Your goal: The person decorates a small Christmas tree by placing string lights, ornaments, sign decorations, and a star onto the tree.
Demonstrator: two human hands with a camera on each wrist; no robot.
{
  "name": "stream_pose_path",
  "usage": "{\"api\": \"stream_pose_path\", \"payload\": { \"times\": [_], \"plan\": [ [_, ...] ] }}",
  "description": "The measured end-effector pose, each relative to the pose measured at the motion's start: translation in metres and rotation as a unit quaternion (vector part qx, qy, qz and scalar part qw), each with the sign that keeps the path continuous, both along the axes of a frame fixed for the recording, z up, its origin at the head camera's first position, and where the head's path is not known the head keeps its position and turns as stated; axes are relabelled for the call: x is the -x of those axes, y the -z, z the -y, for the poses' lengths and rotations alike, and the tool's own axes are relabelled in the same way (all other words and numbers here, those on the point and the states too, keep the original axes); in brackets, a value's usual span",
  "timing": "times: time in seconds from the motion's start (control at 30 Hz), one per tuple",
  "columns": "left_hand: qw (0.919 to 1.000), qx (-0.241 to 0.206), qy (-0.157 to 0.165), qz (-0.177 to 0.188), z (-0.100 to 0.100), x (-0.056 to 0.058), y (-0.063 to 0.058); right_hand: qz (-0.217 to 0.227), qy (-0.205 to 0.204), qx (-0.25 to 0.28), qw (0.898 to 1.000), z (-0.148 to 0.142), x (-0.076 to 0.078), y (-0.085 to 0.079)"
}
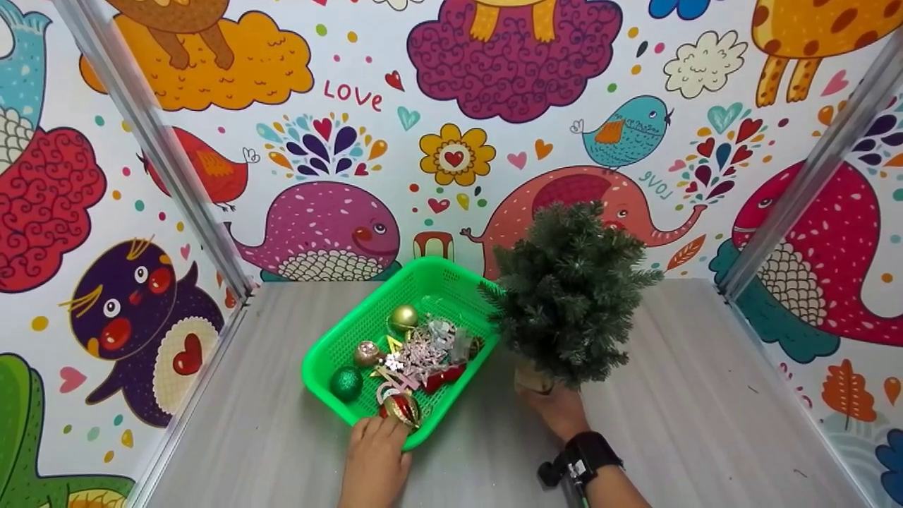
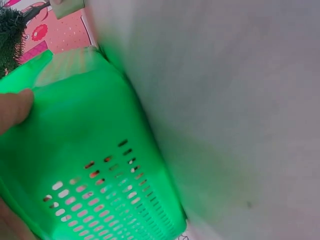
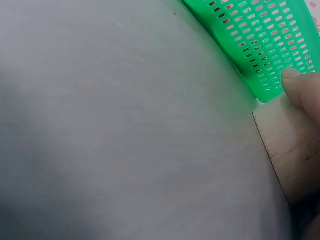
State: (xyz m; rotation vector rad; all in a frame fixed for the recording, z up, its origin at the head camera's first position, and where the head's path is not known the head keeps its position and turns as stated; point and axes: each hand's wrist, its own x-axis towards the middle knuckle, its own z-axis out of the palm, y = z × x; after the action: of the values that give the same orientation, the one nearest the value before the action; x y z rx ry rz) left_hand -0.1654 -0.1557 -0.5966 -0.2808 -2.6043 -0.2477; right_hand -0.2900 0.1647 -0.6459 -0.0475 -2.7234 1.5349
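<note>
pinching the basket (image 2: 82,115), left fingers (image 1: 376,427) curl over its rim (image 1: 309,367) while right fingers (image 3: 304,94) clasp the tree (image 1: 575,296) by its base (image 3: 280,145).

Grey wood-grain surface (image 1: 254,437), green basket (image 1: 437,280), evergreen tree (image 1: 571,296)

basket (image 1: 356,327) left of tree (image 1: 571,296) | ornaments (image 1: 417,354) in basket | wall (image 1: 451,152) behind both

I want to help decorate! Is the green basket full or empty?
Partly filled: the green basket holds baubles and other ornaments, with bare green showing.
</note>
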Motion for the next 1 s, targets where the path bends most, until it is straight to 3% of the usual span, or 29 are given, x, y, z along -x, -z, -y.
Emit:
{"api": "stream_pose_path", "payload": {
  "times": [0.17,0.43,0.67,0.9,1.0],
  "plan": [
    [0.9998,0.010,-0.012,-0.014,-0.004,-0.003,-0.002,0.003,-0.014,0.012,1.000,-0.001,0.002,0.003],
    [0.9982,0.013,-0.039,0.045,-0.016,-0.012,-0.007,-0.010,-0.011,0.014,1.000,-0.002,-0.002,0.004],
    [0.9979,0.025,-0.055,0.025,-0.024,-0.020,-0.009,-0.010,-0.016,0.030,0.999,-0.001,-0.012,0.002],
    [0.9960,0.019,-0.048,0.072,-0.031,-0.027,-0.013,-0.024,-0.023,0.035,0.999,-0.002,-0.021,0.002],
    [0.9967,0.022,-0.041,0.066,-0.033,-0.029,-0.013,-0.010,-0.023,0.031,0.999,-0.004,-0.027,0.002]
  ]
}}
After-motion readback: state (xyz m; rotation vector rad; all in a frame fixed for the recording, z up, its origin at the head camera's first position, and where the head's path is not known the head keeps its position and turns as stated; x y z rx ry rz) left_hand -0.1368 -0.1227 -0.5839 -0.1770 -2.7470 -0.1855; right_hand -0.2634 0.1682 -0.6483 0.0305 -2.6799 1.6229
